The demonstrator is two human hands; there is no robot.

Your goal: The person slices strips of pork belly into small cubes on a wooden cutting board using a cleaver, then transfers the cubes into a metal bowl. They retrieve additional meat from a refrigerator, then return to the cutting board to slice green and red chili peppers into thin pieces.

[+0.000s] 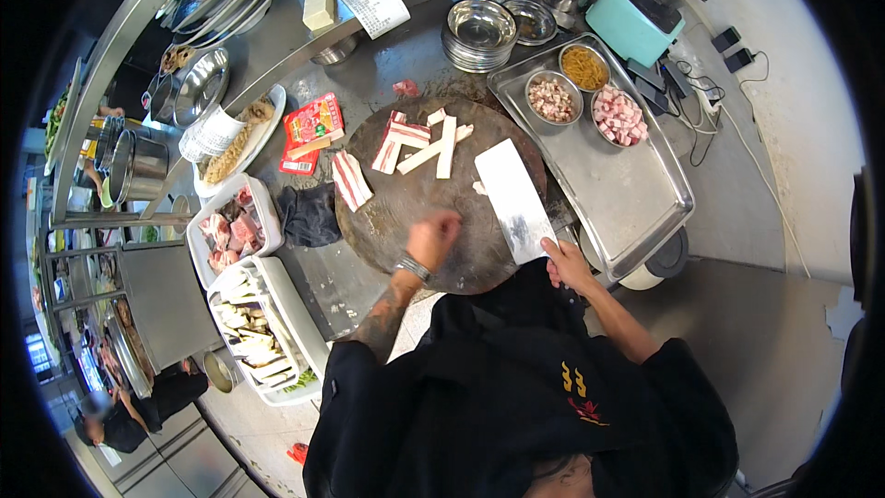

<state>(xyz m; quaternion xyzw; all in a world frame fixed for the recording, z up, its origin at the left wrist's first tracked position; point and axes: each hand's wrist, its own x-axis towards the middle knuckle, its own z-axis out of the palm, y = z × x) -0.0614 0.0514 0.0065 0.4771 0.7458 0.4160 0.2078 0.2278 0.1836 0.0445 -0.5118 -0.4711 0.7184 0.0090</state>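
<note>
A round wooden chopping block (pixel 442 249) lies before me. My right hand (pixel 568 264) is closed on the handle end of a cleaver (pixel 515 197), whose broad blade rests over the block's right side. Over the block's lower middle is my left hand (pixel 434 238), blurred, its fingers curled; whether it holds something cannot be made out. Pale strips of fat (pixel 447 146) lie crossed near the block's far side, beside streaked pieces of pork belly (pixel 401 140). Another pork belly slice (pixel 351 180) lies at the left edge. A small pale scrap (pixel 479 187) touches the blade's left side.
A metal tray (pixel 615 180) at right bears bowls of diced meat (pixel 619 116) and yellow shreds (pixel 584 68). At left are a black cloth (pixel 310 216), red packets (pixel 312 126), a tub of meat chunks (pixel 235 228) and a tub of cut eggplant (pixel 256 332). A co-worker (pixel 131 415) stands far left.
</note>
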